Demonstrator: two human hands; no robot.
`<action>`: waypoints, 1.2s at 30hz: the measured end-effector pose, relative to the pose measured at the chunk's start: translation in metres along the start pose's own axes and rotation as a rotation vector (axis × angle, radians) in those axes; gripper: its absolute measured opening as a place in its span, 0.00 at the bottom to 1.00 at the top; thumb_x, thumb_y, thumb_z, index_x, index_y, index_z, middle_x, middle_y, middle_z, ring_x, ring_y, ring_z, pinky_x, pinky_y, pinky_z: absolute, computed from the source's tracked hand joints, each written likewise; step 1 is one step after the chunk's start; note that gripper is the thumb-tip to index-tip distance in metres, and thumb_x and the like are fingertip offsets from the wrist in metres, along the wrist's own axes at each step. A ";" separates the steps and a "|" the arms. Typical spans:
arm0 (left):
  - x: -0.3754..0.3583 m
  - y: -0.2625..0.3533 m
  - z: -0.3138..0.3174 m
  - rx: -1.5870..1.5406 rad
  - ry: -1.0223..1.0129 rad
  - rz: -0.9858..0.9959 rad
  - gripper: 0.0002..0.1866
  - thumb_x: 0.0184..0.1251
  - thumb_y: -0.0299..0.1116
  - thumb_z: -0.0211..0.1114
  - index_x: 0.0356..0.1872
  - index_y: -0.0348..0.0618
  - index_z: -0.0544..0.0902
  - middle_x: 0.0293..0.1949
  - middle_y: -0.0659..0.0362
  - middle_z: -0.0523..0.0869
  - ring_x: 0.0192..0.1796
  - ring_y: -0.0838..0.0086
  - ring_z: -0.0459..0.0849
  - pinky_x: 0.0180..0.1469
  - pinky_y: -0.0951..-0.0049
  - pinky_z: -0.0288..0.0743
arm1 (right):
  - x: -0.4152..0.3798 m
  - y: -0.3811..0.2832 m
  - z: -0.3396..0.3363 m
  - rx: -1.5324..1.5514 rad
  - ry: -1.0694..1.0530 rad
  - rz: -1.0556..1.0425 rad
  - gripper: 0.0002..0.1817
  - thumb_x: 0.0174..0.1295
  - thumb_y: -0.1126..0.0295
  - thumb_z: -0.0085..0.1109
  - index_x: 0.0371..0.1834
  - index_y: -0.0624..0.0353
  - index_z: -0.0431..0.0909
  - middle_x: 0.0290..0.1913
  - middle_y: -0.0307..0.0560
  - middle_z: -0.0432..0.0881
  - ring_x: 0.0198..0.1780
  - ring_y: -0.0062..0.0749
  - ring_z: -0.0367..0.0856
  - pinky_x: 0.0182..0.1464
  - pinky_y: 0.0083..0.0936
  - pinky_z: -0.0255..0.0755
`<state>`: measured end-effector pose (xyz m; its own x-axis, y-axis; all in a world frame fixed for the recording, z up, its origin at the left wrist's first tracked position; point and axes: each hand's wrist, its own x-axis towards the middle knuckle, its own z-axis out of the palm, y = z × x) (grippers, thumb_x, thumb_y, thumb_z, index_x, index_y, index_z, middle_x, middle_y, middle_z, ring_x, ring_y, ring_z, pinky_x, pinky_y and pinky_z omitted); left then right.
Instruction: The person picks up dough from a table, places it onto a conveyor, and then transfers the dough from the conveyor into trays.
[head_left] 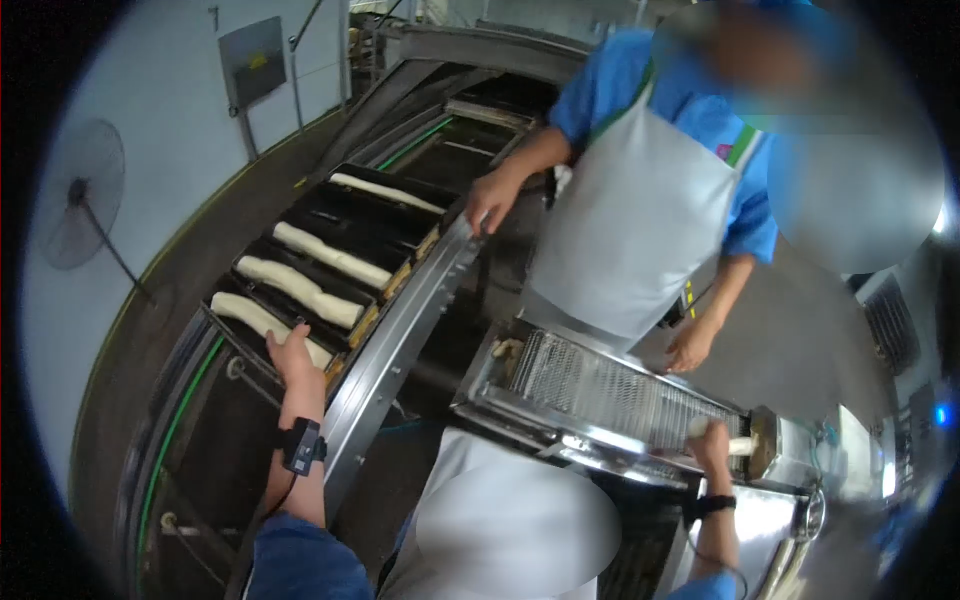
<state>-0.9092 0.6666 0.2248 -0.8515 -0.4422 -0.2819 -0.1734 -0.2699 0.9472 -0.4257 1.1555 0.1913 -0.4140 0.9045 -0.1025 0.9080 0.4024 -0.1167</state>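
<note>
My left hand point(292, 362) rests on the near end of a long white dough strip point(246, 312), its thumb and fingers apart. That strip lies in the nearest black baking pan point(211, 318). Beside it, in the pans behind, lie more dough strips point(300, 288), point(330, 255), point(386, 191). My right hand point(710, 446) is closed around a dough piece point(740, 446) above the right end of the metal mesh conveyor point(590, 385). One end of this piece sticks out toward the machine outlet point(764, 445); the rest is hidden by my fingers.
Opposite me stands a co-worker in a white apron point(630, 220), one hand point(492, 198) by the pan line and the other point(690, 345) by the mesh conveyor. A steel rail point(400, 365) runs along the pans. A fan point(80, 195) is at the left wall.
</note>
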 end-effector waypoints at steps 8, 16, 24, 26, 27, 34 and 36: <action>-0.017 0.027 0.001 -0.024 -0.017 -0.048 0.45 0.56 0.21 0.62 0.76 0.47 0.52 0.74 0.48 0.58 0.74 0.58 0.56 0.72 0.54 0.49 | 0.039 -0.193 -0.203 1.479 -0.146 -0.356 0.26 0.60 0.65 0.59 0.59 0.70 0.70 0.53 0.54 0.79 0.48 0.39 0.83 0.50 0.33 0.79; -0.014 0.019 -0.009 -0.074 0.018 0.015 0.42 0.56 0.16 0.60 0.74 0.42 0.55 0.65 0.48 0.70 0.61 0.59 0.73 0.63 0.61 0.68 | 0.019 -0.317 -0.216 1.621 -0.618 -1.064 0.52 0.50 0.55 0.73 0.74 0.66 0.54 0.71 0.64 0.63 0.74 0.48 0.61 0.73 0.45 0.59; -0.033 0.010 0.001 0.702 0.111 0.876 0.38 0.49 0.18 0.65 0.67 0.44 0.69 0.67 0.46 0.66 0.71 0.53 0.61 0.73 0.58 0.50 | 0.039 -0.148 -0.096 1.362 -0.491 -0.395 0.40 0.53 0.68 0.70 0.70 0.62 0.64 0.70 0.56 0.67 0.71 0.45 0.66 0.70 0.41 0.64; -0.048 0.013 0.027 0.809 0.024 0.989 0.37 0.50 0.18 0.66 0.67 0.46 0.69 0.68 0.47 0.66 0.72 0.54 0.59 0.73 0.57 0.49 | 0.038 -0.078 -0.058 1.230 -0.257 -0.116 0.34 0.56 0.71 0.65 0.68 0.63 0.66 0.68 0.58 0.68 0.69 0.44 0.68 0.68 0.39 0.66; -0.048 0.009 0.043 0.728 -0.071 0.945 0.37 0.50 0.19 0.66 0.67 0.46 0.69 0.68 0.47 0.66 0.72 0.54 0.60 0.74 0.56 0.48 | 0.036 -0.046 -0.045 1.013 -0.186 -0.040 0.32 0.58 0.70 0.63 0.67 0.64 0.66 0.68 0.60 0.68 0.69 0.46 0.67 0.67 0.40 0.66; -0.035 0.009 0.209 0.383 -0.409 0.407 0.39 0.58 0.26 0.66 0.72 0.42 0.61 0.71 0.45 0.63 0.73 0.59 0.62 0.70 0.61 0.59 | -0.057 0.200 0.026 -0.142 0.172 0.377 0.29 0.69 0.60 0.49 0.71 0.62 0.61 0.71 0.69 0.59 0.72 0.61 0.57 0.73 0.49 0.52; -0.015 0.000 0.252 0.362 -0.333 0.195 0.40 0.57 0.30 0.69 0.72 0.42 0.61 0.70 0.44 0.63 0.70 0.59 0.65 0.70 0.62 0.59 | -0.086 0.257 0.028 -0.291 0.207 0.422 0.28 0.69 0.62 0.48 0.69 0.63 0.63 0.70 0.70 0.60 0.70 0.62 0.59 0.72 0.49 0.53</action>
<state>-1.0214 0.8884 0.2678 -0.9858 -0.1436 -0.0871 -0.1059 0.1290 0.9860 -0.1584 1.1772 0.1425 -0.0161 0.9928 0.1186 0.9848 -0.0048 0.1737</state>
